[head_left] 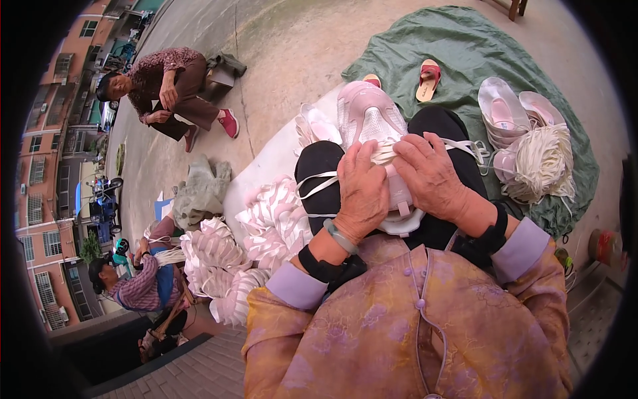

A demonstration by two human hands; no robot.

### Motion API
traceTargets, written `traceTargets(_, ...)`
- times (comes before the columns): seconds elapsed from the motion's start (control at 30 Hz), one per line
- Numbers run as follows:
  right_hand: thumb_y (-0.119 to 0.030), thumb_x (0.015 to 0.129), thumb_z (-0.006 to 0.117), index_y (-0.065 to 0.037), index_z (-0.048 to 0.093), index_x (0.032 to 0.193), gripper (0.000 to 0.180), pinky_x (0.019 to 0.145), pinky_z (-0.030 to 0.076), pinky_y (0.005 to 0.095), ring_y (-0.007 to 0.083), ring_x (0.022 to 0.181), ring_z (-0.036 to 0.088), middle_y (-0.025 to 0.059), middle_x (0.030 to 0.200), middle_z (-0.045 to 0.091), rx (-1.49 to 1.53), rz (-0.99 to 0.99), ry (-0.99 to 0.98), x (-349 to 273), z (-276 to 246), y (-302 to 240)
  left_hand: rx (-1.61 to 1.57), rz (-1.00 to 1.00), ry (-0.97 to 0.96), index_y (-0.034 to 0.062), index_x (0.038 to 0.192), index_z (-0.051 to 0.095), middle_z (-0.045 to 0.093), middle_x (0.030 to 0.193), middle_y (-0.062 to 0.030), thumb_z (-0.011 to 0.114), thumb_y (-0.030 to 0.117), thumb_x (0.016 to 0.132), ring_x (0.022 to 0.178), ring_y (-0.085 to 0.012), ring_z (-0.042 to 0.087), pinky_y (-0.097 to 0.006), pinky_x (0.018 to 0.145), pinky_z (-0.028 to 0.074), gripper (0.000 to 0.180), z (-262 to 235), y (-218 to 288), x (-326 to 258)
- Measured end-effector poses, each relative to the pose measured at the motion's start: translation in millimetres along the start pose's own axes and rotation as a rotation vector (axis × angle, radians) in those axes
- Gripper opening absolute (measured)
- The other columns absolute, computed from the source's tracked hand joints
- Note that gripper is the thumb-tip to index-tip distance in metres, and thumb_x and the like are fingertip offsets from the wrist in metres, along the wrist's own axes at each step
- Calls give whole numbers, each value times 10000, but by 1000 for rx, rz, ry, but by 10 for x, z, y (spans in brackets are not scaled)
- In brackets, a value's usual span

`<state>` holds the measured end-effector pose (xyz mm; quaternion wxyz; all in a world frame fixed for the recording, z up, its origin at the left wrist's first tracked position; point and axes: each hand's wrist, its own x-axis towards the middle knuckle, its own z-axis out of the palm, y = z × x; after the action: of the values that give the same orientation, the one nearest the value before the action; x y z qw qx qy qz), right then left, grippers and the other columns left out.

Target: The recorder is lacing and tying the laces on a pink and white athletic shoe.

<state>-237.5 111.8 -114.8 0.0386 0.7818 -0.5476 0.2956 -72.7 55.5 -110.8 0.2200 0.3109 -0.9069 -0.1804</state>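
Note:
A pale pink shoe upper (367, 116) lies on my lap, its toe pointing away from me. My left hand (362, 193) presses down on its near end, fingers closed over white laces (318, 185) that trail off to the left. My right hand (432, 174) grips the same shoe from the right side, where more white lace (473, 149) runs out across my black trousers. A green bangle and a black wristband sit on my left wrist, and a black band on my right.
A row of stacked pink-and-white shoe uppers (259, 233) runs along my left. On a green cloth (465, 60) lie more uppers (515, 110), a bundle of white laces (541, 163) and a red sandal (428, 78). One person (169, 90) crouches on the concrete; another (136, 282) sits lower left.

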Motion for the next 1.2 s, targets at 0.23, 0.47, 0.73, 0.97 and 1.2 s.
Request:
traceTargets(0.23, -155, 689, 559, 1, 590, 853, 229, 921, 342, 485, 296, 1101, 477, 131, 1103, 537, 41, 31, -16, 20, 16, 24, -227, -75, -67, 39, 841, 597, 435, 1282, -191, 588, 52, 755, 1208, -378, 361, -440, 1026, 232, 87, -45, -95, -72)
traceTargets(0.47, -89, 694, 575, -48, 592, 862, 174, 936, 337, 491, 265, 1046, 515, 101, 1091, 544, 95, 114, -22, -23, 46, 47, 16, -16, 4, 26, 854, 588, 432, 1282, -217, 621, 67, 752, 1218, -402, 367, -472, 1042, 228, 114, 49, 18, -16)
traceTargets(0.73, -99, 698, 591, -64, 572, 828, 136, 948, 317, 548, 260, 1085, 495, 83, 1118, 528, -6, 60, -73, 22, -36, 34, -147, 9, 30, -52, 882, 511, 439, 1231, -287, 553, -30, 730, 1163, -452, 413, -453, 1002, 336, 159, 1, -27, -35)
traceTargets(0.97, -88, 694, 602, -59, 572, 823, 135, 963, 284, 606, 320, 1219, 395, 131, 1218, 484, 5, 128, -156, 52, -28, 17, 69, -9, 163, -58, 878, 532, 452, 1224, -285, 526, 3, 751, 1154, -430, 437, -463, 957, 354, 140, 219, 65, -16)
traceTargets(1.2, -67, 727, 580, -52, 576, 830, 104, 968, 266, 608, 322, 1198, 412, 145, 1213, 481, 107, 215, -101, -41, 102, -1, 87, -14, 158, -51, 865, 544, 457, 1227, -279, 524, 27, 758, 1172, -412, 431, -458, 946, 347, 134, 250, 72, -41)
